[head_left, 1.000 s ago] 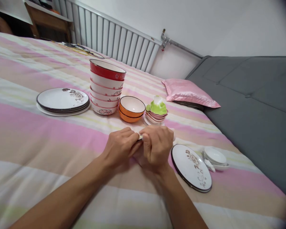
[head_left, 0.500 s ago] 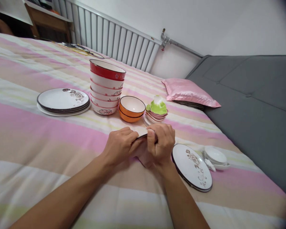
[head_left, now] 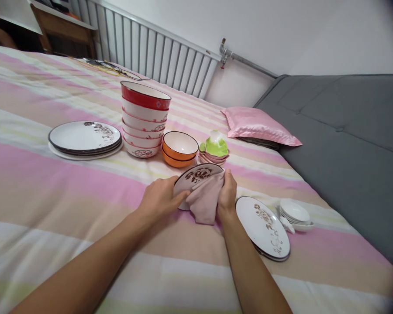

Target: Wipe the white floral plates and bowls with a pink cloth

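Note:
A white plate (head_left: 201, 173) with a dark rim and brown flower print is held up, tilted, between both hands. My left hand (head_left: 162, 195) grips its left edge, thumb across the front. My right hand (head_left: 227, 194) is closed on a pale pink cloth (head_left: 205, 200) at the plate's right edge; the cloth covers part of the face. Just right of my right wrist lies a small stack of similar plates (head_left: 262, 226). Behind the held plate are two orange bowls (head_left: 178, 157) and a green leaf-shaped dish (head_left: 216, 147) on stacked pink dishes.
A tall stack of red and white bowls (head_left: 144, 126) stands beside more flowered plates (head_left: 85, 137) on the striped bedspread (head_left: 94, 187). Small white dishes (head_left: 295, 213) with a white spoon (head_left: 286, 224) lie at right. A pink pillow (head_left: 260, 125) rests near the grey headboard (head_left: 343, 117).
The plate has turned from nearly edge-on to showing its printed face. The pink cloth has come round onto that face, and my right hand has shifted to the plate's right edge.

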`<control>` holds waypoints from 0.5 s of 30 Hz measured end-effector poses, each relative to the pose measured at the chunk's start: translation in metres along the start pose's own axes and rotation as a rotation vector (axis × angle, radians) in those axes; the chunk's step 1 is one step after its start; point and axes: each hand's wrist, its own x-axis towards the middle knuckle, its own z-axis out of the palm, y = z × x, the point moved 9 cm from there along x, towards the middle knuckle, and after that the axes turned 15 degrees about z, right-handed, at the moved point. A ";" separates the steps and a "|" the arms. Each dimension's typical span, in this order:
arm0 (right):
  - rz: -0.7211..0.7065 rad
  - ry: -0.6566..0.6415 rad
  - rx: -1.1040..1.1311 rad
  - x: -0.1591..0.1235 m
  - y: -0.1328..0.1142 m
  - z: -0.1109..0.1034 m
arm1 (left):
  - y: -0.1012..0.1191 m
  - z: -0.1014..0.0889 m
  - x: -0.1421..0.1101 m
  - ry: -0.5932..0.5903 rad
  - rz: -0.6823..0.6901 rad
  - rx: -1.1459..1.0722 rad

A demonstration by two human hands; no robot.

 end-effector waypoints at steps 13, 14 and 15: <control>-0.132 0.183 -0.021 -0.011 -0.019 -0.016 | 0.018 0.006 0.002 0.039 0.225 -0.200; -0.184 0.194 -0.037 -0.015 -0.026 -0.016 | 0.020 0.003 0.002 0.061 0.241 -0.214; -0.240 0.200 -0.055 -0.019 -0.033 -0.016 | 0.022 0.003 0.001 0.066 0.254 -0.217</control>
